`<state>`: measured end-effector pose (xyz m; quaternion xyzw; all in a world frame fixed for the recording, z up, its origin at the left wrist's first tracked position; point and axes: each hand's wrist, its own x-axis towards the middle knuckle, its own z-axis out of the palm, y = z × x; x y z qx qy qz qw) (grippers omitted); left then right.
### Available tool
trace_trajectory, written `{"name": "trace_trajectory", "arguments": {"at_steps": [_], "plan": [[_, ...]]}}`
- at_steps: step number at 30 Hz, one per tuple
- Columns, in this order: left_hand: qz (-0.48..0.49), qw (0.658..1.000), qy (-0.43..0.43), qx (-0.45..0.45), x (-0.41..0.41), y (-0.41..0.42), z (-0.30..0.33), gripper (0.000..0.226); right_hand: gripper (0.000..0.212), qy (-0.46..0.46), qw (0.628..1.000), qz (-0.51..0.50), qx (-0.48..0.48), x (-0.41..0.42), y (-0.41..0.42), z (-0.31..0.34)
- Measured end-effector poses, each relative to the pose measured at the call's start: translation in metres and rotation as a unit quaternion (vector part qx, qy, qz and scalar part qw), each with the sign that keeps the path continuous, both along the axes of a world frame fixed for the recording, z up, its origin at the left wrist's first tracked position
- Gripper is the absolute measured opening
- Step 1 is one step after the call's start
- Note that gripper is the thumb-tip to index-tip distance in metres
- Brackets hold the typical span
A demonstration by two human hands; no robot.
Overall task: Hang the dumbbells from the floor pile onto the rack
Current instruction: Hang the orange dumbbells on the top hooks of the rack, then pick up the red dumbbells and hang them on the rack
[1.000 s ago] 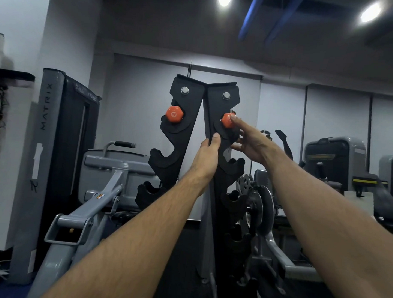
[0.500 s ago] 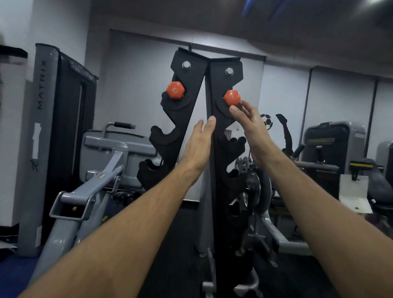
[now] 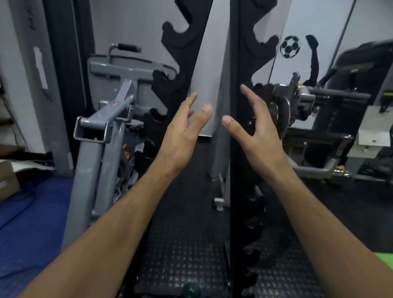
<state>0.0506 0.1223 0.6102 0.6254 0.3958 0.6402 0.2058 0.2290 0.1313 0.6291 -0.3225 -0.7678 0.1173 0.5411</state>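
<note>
white walls (image 3: 139,24), black studded floor (image 3: 187,249), grey gym machines (image 3: 107,123)

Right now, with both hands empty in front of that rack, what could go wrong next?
The small dark-green dumbbell and its neighbours lie at the foot of the tall black notched rack, so stooping could bump the head on its hooks. The grey steel machine frame crowds the left hand. The right hand, fingers spread, could scrape the rack's edge.

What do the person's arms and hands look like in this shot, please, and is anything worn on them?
Both forearms are bare up to the frame edge: no sleeves, gloves, watch or wristbands show. The left hand and right hand carry no rings that can be seen, and the nails look short. Motion blur softens finer detail.
</note>
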Motion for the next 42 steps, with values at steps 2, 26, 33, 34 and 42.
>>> {"name": "trace_trajectory", "arguments": {"at_steps": [2, 26, 33, 34, 42], "plan": [[-0.002, 1.0, 0.005, -0.027, -0.005, -0.008, -0.036, 0.073, 0.076, -0.011, 0.999, 0.017, -0.045, -0.005, -0.007, -0.038], [0.095, 0.825, -0.024, -0.557, -0.013, -0.094, -0.49, 0.05, 0.052, -0.085, 0.791, -0.101, -0.597, -0.015, -0.024, -0.499], [0.125, 0.84, 0.131, -0.512, 0.016, -0.07, -0.549, 0.04, 0.027, -0.123, 0.726, -0.264, -0.623, 0.056, 0.024, -0.592], [0.14, 0.84, 0.209, -0.481, 0.023, -0.063, -0.554, 0.041, 0.026, -0.143, 0.719, -0.269, -0.625, 0.064, 0.03, -0.607], [0.025, 0.861, 0.329, -0.387, 0.085, -0.015, -0.594, 0.053, 0.023, -0.271, 0.706, -0.237, -0.61, 0.093, 0.048, -0.686]]}}
